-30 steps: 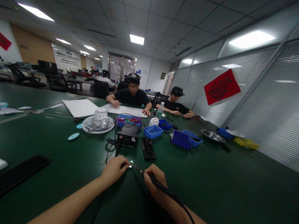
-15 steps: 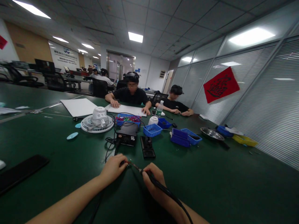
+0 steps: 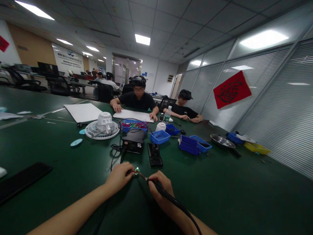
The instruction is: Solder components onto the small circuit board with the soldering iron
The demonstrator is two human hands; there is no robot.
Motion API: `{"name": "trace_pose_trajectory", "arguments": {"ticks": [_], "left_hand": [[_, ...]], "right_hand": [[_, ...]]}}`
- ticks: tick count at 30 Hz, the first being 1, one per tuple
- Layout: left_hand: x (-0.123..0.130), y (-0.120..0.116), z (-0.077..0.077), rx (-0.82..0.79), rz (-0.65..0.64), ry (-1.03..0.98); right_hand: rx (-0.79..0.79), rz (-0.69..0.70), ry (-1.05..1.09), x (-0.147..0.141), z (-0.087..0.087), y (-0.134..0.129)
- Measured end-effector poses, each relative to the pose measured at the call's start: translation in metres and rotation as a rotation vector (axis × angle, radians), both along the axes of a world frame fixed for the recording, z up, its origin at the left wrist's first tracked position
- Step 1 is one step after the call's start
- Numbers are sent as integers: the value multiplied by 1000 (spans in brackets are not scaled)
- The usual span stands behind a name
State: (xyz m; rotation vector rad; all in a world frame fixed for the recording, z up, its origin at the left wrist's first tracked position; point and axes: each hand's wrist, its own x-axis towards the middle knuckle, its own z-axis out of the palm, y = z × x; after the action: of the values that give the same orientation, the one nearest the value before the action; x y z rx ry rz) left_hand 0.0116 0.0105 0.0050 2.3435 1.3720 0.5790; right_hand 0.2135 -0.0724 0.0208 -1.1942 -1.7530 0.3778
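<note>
My right hand (image 3: 160, 189) is closed around the black handle of a soldering iron (image 3: 156, 186), whose tip points left at a small green circuit board (image 3: 137, 170). Whether the tip touches the board I cannot tell. Pinched fingers of my left hand (image 3: 121, 174) hold the board at its left side, with a bit of red wire at the fingertips. Just beyond my hands stand a black soldering station (image 3: 133, 142) with a cable and a black iron stand (image 3: 154, 155).
Behind the station are a blue tray (image 3: 129, 128) of wires, a light blue bin (image 3: 160, 137), dark blue bins (image 3: 188, 145) and a white fan part (image 3: 105, 127). A metal pan (image 3: 222, 141) lies right, a black phone-like slab (image 3: 24, 179) left. Two people sit across the green table.
The circuit board now shows more of its bright green face, and the iron's tip sits slightly lower beside it. Both hands have stayed nearly in place.
</note>
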Motion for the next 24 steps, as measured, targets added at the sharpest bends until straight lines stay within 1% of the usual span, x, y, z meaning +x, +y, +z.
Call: {"name": "trace_pose_trajectory", "arguments": {"ticks": [6,13,24], "left_hand": [[0,0,-1,4,-3,-9],[1,0,2,0,-2,1],[1,0,-1,-7,9,-3]], "right_hand": [[-44,-2,20,0,1,3],[-158,-18,94,1,4,5],[-193,-15,132,1,7,5]]}}
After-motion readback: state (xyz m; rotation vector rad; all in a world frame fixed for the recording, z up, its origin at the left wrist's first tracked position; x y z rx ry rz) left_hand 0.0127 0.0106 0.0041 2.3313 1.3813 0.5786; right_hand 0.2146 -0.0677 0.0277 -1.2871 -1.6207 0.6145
